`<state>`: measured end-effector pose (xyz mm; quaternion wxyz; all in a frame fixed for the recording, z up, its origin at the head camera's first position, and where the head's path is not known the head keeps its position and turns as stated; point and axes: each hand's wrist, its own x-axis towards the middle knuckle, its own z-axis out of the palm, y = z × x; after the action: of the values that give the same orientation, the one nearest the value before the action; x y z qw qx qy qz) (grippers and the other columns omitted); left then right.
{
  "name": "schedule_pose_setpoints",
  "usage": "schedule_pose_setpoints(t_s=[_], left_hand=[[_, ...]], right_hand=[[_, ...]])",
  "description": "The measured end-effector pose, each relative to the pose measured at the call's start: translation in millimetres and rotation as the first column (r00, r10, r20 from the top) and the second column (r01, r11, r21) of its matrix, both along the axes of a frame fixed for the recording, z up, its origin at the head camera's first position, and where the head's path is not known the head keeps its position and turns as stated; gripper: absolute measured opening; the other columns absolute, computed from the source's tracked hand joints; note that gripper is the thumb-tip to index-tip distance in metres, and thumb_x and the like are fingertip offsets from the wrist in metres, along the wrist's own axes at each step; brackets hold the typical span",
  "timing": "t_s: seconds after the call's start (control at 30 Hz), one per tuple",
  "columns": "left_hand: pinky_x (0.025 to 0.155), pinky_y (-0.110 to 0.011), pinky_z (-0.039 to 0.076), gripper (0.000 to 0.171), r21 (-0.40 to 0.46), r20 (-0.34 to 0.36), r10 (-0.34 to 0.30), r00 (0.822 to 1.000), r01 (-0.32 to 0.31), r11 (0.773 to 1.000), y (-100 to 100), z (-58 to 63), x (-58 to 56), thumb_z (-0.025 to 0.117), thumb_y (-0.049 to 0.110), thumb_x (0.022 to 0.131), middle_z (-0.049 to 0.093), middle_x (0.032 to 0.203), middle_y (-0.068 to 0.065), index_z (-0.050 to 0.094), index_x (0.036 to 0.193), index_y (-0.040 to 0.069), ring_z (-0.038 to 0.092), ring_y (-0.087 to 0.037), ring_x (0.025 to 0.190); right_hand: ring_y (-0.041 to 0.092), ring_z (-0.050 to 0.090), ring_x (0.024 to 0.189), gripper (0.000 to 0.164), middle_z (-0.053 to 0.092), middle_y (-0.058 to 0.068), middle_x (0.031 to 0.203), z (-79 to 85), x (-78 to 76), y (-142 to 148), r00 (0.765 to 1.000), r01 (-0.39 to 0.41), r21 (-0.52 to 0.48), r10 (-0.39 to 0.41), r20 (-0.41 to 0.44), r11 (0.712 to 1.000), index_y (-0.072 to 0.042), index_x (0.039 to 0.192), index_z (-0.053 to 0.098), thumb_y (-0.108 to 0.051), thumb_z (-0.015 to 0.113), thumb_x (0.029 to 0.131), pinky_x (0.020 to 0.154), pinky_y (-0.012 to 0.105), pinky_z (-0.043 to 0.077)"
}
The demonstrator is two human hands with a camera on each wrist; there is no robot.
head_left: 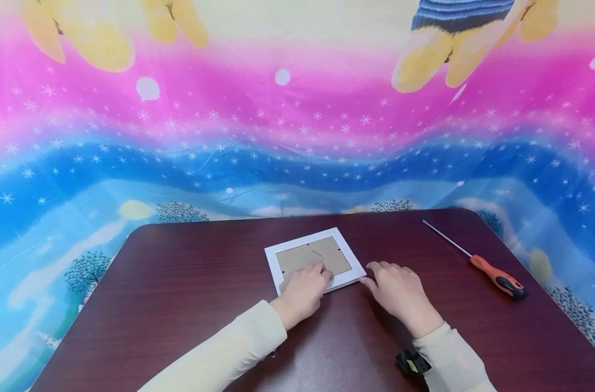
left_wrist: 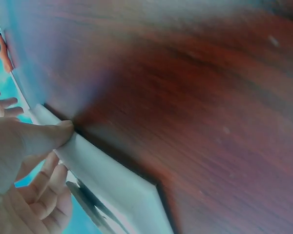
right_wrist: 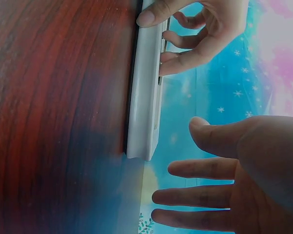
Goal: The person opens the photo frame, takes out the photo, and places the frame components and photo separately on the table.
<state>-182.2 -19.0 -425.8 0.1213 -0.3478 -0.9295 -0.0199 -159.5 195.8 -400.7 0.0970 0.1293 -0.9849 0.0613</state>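
A white picture frame [head_left: 302, 241] lies on the table with its brown backing board [head_left: 297, 257] facing up. Small dark tabs show along the board's edges. At the frame's near side, my left hand [head_left: 304, 288] grips it, thumb against the outer side and fingers bent over the back. The right wrist view shows that thumb pressed to the white side [right_wrist: 144, 97]. Close to the frame's right corner is my right hand [head_left: 398, 288], its fingers extended and holding nothing. In the right wrist view a gap separates the right hand [right_wrist: 254, 170] from the frame.
A screwdriver [head_left: 496, 275] with an orange and black handle lies at the right of the dark red wooden table [head_left: 180, 272]. A colourful patterned cloth [head_left: 278, 136] hangs behind the table's far edge. A black strap device [head_left: 412, 362] is at the right wrist.
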Motion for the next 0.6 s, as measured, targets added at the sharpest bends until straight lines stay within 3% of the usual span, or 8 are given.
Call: schedule_pose_setpoints(t_s=[0.6], left_hand=[[0.072, -0.031, 0.054, 0.040, -0.020, -0.039, -0.008, 0.999, 0.007, 1.000, -9, -7.0, -15.8, 0.081, 0.007, 0.075, 0.064, 0.111, -0.002, 0.071, 0.113, 0.016, 0.061, -0.019, 0.098]], right_hand=[[0.035, 0.067, 0.095, 0.037, 0.070, 0.016, 0.106, -0.3, -0.5, -1, 1.000, 0.001, 0.006, -0.001, 0.005, 1.000, -0.003, 0.115, 0.070, -0.031, 0.071, 0.092, 0.080, 0.052, 0.053]])
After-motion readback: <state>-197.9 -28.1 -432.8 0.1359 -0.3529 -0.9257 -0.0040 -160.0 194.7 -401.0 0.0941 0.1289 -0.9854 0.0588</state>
